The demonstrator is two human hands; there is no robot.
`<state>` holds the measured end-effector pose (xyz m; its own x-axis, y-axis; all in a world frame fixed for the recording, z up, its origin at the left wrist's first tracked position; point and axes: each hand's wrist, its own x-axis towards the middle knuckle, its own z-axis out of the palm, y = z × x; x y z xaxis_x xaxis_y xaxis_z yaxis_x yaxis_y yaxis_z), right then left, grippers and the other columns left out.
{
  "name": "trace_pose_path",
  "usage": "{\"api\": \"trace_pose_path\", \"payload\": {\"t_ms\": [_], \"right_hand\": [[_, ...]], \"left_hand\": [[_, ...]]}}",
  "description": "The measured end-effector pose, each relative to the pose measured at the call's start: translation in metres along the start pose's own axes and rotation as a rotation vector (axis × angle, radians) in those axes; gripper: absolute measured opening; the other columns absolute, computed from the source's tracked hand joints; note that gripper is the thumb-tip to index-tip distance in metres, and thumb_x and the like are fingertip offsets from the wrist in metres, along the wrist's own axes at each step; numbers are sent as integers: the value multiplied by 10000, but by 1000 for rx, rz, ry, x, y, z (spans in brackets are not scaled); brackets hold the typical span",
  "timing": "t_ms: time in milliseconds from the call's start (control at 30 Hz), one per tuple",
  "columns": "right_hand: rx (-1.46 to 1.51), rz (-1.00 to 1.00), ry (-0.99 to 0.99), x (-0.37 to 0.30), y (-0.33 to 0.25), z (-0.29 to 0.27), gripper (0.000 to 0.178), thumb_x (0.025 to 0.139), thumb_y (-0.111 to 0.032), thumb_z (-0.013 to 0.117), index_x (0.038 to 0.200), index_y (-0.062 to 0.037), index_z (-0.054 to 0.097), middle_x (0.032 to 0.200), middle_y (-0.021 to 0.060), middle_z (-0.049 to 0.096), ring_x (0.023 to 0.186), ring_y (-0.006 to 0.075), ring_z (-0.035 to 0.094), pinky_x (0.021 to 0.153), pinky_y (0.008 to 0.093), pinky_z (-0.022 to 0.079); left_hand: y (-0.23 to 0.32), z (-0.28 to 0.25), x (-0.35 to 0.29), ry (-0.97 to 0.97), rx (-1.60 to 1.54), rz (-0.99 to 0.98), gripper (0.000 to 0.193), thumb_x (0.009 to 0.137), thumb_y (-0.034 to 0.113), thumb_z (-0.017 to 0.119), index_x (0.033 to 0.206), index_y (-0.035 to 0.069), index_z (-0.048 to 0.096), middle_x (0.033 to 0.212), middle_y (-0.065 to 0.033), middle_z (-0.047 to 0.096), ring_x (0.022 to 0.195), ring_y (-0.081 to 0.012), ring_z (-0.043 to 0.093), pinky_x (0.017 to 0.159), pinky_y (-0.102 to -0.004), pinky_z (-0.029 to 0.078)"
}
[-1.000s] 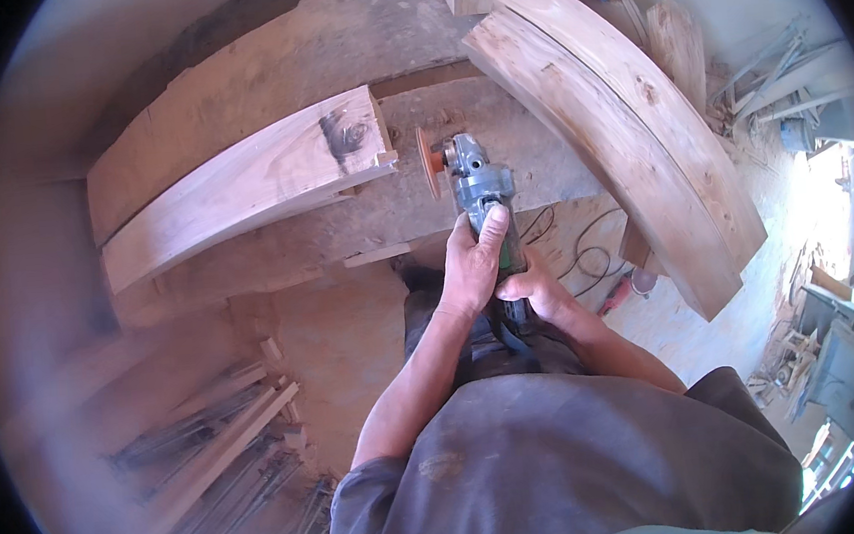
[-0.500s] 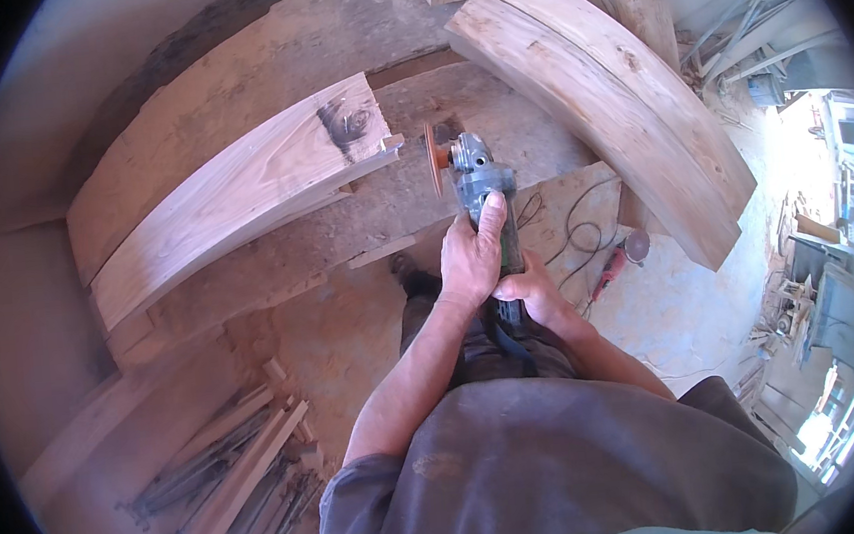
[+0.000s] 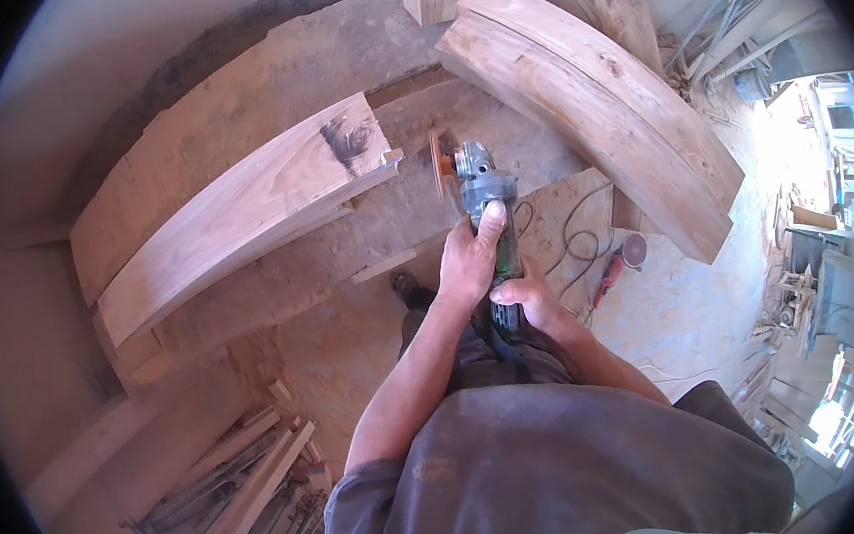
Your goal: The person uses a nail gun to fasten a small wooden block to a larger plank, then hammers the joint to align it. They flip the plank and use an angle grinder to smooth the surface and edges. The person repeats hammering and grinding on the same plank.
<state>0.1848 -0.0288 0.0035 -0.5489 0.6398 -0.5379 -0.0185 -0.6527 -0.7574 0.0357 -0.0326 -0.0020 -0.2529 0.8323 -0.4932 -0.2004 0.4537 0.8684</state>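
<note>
An angle grinder (image 3: 488, 190) with an orange-brown disc (image 3: 442, 165) is held out in front of me, its disc edge-on at the left. Around its body, near the head, my left hand (image 3: 471, 261) is closed with the thumb along the top. My right hand (image 3: 532, 297) grips the rear of the same tool, close to my waist. To the disc's left lies a pale wooden beam (image 3: 252, 205) with a dark knot (image 3: 347, 141) near its end. A gap separates the disc from the beam's notched end.
Large weathered timbers (image 3: 272, 78) support the beam. At the right rests a thick, curved timber (image 3: 595, 113). A red grinder (image 3: 620, 270) and a looping cable (image 3: 573, 230) lie on the floor nearby. Clamps (image 3: 203, 485) and wood strips (image 3: 255, 501) fill the lower left.
The view has shifted slightly, so the timbers appear a little lower. Both hands keep their hold on the grinder, and its disc looks more blurred than before.
</note>
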Motion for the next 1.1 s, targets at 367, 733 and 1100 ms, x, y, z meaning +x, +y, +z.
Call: {"api": "trace_pose_path", "payload": {"t_ms": [367, 733, 1100], "right_hand": [[-196, -31, 13, 1, -8, 5, 548, 667, -92, 729, 1199, 3, 636, 995, 31, 685, 891, 152, 658, 809, 312, 535], [186, 29, -138, 1, -19, -16, 451, 725, -149, 719, 1133, 31, 654, 908, 142, 718, 755, 249, 714, 713, 373, 589], [248, 44, -202, 10, -2, -25, 566, 768, -200, 688, 1277, 12, 560, 995, 153, 696, 817, 283, 712, 738, 432, 607]], "left_hand": [[-9, 4, -6, 53, -72, -20, 732, 1061, 661, 480, 1098, -32, 711, 957, -105, 729, 896, -168, 683, 848, -327, 546], [72, -36, -93, -151, -696, 238, 567, 1051, 386, 486, 1388, -61, 578, 1347, -243, 663, 1248, -351, 634, 1126, -460, 441], [248, -79, -184, -287, -1240, 797, 224, 981, 223, 627, 1104, 44, 684, 1107, -158, 700, 1029, -282, 672, 1087, -462, 483]]}}
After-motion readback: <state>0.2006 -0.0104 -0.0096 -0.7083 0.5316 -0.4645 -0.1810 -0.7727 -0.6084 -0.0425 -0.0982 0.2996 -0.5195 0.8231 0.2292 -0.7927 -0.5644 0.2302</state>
